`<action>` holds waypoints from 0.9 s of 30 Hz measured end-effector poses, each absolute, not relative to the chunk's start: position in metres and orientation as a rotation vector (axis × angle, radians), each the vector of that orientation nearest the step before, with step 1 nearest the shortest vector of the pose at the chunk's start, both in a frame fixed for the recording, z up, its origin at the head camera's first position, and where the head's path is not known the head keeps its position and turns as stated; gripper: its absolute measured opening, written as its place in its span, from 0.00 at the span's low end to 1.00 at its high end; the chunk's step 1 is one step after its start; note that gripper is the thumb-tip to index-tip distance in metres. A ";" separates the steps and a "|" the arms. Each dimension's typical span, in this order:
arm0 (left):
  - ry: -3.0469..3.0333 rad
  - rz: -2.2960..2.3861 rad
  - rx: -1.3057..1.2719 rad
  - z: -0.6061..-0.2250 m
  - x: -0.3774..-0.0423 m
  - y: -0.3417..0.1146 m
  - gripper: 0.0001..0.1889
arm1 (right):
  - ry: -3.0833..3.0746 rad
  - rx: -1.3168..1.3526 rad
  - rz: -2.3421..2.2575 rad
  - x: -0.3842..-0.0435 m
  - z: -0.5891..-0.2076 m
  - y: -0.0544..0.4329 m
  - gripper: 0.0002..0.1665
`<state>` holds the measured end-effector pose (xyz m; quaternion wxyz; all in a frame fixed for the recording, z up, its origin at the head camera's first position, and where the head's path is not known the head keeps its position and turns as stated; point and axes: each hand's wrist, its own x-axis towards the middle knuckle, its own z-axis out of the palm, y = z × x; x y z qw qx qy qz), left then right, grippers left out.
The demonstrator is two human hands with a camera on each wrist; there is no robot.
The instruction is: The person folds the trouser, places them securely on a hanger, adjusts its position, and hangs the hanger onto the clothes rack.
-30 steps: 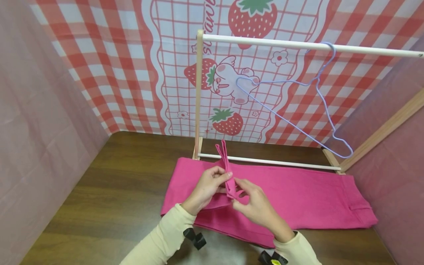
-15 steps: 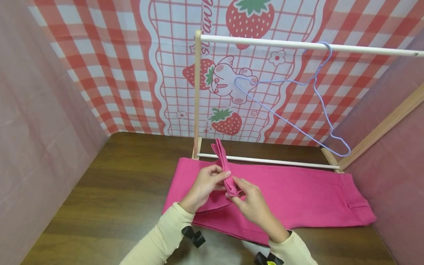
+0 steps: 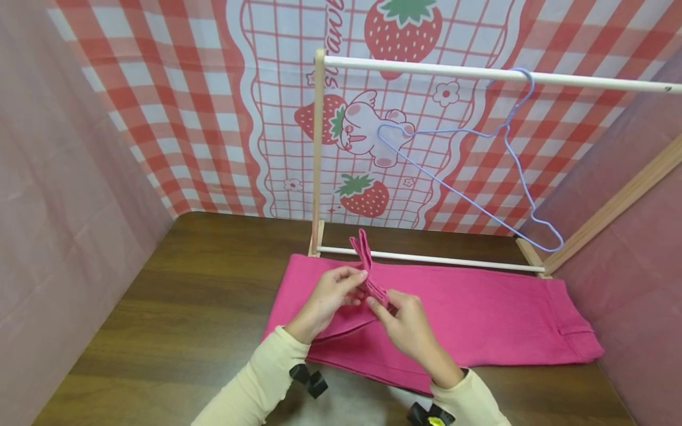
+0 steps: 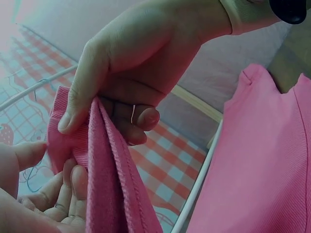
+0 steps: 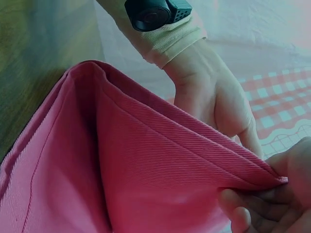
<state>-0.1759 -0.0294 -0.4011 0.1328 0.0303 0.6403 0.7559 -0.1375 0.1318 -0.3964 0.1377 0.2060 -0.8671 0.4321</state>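
Folded pink trousers (image 3: 469,313) lie lengthwise, waistband (image 3: 575,322) at the right. One leg end is lifted, and its doubled hem (image 3: 364,251) stands up between both hands. My left hand (image 3: 329,296) pinches the hem at its middle with thumb and fingers. At the near end of the hem, the thumb and fingers of my right hand (image 3: 407,325) grip the cloth. In the left wrist view, the right hand (image 4: 131,58) has its thumb flat on the pink cloth. The right wrist view shows the left hand (image 5: 214,92) partly hidden behind the trousers (image 5: 150,155).
Behind the trousers stands a rack with a white top bar (image 3: 426,68) and a low white bar (image 3: 442,259). A lilac hanger (image 3: 469,198) hangs from the top bar. Brown wooden table (image 3: 160,307) shows at the left; a strawberry-print checked cloth (image 3: 192,118) covers the back.
The right hand has lifted the near end of the hem slightly up and to the right. The hem's far tip has swung left and then back right. The rest of the trousers lies nearly unchanged.
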 end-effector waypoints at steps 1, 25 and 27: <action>1.873 2.180 0.103 -0.400 -0.175 -0.030 0.13 | -2.500 0.579 1.277 -0.137 -0.396 0.132 0.16; 2.500 1.566 0.668 -0.403 -0.137 -0.049 0.18 | -2.347 0.313 1.533 -0.147 -0.390 0.138 0.12; 2.577 1.523 0.664 -0.407 -0.134 -0.052 0.17 | -2.309 0.290 1.581 -0.148 -0.388 0.138 0.13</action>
